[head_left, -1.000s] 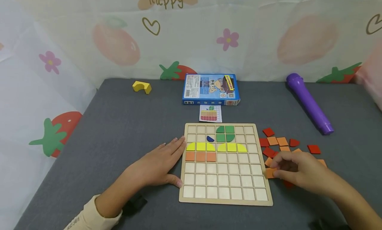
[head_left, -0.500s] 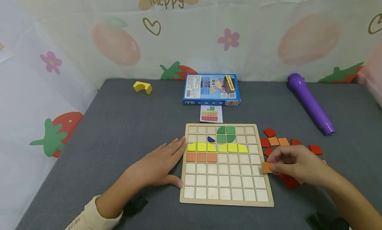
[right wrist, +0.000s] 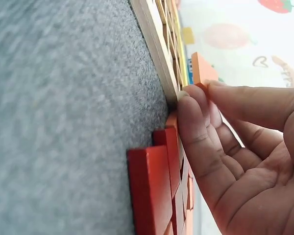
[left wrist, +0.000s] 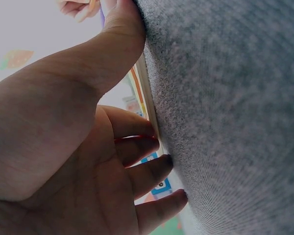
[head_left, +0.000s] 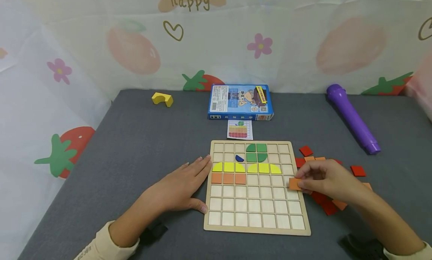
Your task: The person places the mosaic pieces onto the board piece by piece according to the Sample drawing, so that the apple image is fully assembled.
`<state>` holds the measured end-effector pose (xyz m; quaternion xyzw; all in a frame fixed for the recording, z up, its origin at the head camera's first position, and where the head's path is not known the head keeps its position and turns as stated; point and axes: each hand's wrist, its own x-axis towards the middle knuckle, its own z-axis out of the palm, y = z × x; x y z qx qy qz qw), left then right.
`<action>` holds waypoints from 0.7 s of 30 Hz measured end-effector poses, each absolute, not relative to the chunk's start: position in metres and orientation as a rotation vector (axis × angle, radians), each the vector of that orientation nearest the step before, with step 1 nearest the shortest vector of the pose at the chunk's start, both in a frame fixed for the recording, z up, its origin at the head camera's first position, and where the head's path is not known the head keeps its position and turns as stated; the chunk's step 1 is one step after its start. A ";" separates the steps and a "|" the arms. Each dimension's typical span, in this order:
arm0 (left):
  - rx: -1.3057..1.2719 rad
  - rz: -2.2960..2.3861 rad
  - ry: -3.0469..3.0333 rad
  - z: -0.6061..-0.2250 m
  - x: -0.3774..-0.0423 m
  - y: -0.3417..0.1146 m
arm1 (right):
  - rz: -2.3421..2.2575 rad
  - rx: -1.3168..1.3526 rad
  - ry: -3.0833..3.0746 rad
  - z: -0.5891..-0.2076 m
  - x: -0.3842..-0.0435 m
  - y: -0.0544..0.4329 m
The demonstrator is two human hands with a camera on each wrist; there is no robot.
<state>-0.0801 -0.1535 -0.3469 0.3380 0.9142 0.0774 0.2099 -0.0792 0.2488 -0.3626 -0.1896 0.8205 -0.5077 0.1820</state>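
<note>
A wooden grid board (head_left: 256, 230) lies flat on the grey table, with green, yellow, orange and dark blue tiles set in its upper rows. My left hand (head_left: 180, 187) rests along the board's left edge, fingers straight and thumb spread. Over the right edge, my right hand (head_left: 329, 179) pinches an orange square tile (head_left: 294, 184) between thumb and fingers. The right wrist view shows that tile (right wrist: 203, 71) tilted up above the board. Loose red tiles (head_left: 329, 206) and orange ones lie under and around the right hand, partly hidden by it.
Behind the board sit a small pattern card (head_left: 240, 130) and a blue box (head_left: 241, 102). A purple microphone-shaped object (head_left: 353, 119) lies at the right. A yellow arch block (head_left: 162, 99) stands far left. A printed cloth (head_left: 209, 38) hangs behind the table.
My right hand has carried the orange tile left and slightly away from me, from beside the board to over its right edge. The left hand has stayed in place.
</note>
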 end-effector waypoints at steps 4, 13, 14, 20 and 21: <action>0.938 0.218 2.542 -0.346 -0.080 -0.154 | -1.434 -0.511 2.294 -0.361 -0.081 0.244; 0.942 0.216 2.549 -0.348 -0.079 -0.154 | -1.367 -0.432 2.316 -0.358 -0.087 0.228; 0.943 0.215 2.550 -0.348 -0.079 -0.154 | -1.353 -0.432 2.332 -0.358 -0.087 0.226; 0.944 0.216 2.551 -0.348 -0.080 -0.155 | -1.336 -0.432 2.344 -0.357 -0.091 0.216; 0.943 0.216 2.551 -0.348 -0.080 -0.155 | -1.349 -0.428 2.329 -0.357 -0.091 0.214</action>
